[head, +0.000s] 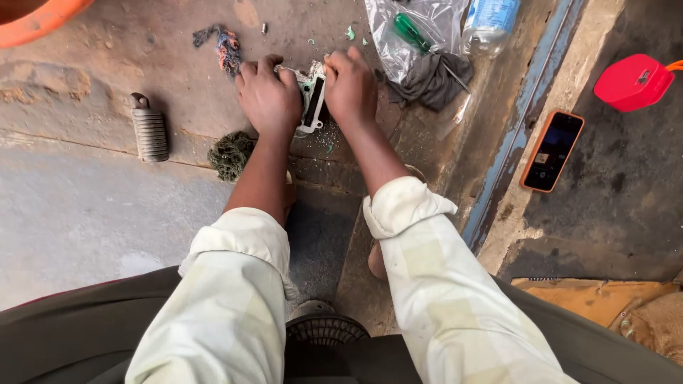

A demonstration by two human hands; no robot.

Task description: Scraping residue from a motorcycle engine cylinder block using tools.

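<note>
At the bottom of the view, the person's knees and pale rolled-up sleeves (242,235) framed a dark round ribbed part (324,328) on the floor between the legs. Beyond the sleeves, both forearms reached forward over a concrete step. A green scouring pad (229,154) lay just beside the left wrist; a ribbed metal footpeg (149,128) sat further left, apart.

Left hand (269,96): fingers curled shut, pressing on the left edge of a small white-metal cover (313,103) with a dark slot. Right hand (350,85): closed over the cover's right side, thumb on top. A thin metal piece showed between the hands; could not tell what kind. The cover rested on the concrete, held between both hands.

Green flecks (350,33) lay scattered around and beyond the cover, likely scraped-off residue; green traces remained on the cover, so cleaning looked partly done, not finished.

Further off: a frayed rag scrap (224,44), a grey cloth (430,80), a clear plastic bag (416,28) holding a green-handled screwdriver (411,32), a plastic bottle (491,21). To the right, past a blue metal rail (523,121), an orange-cased phone (553,150) and a red box (633,82).
</note>
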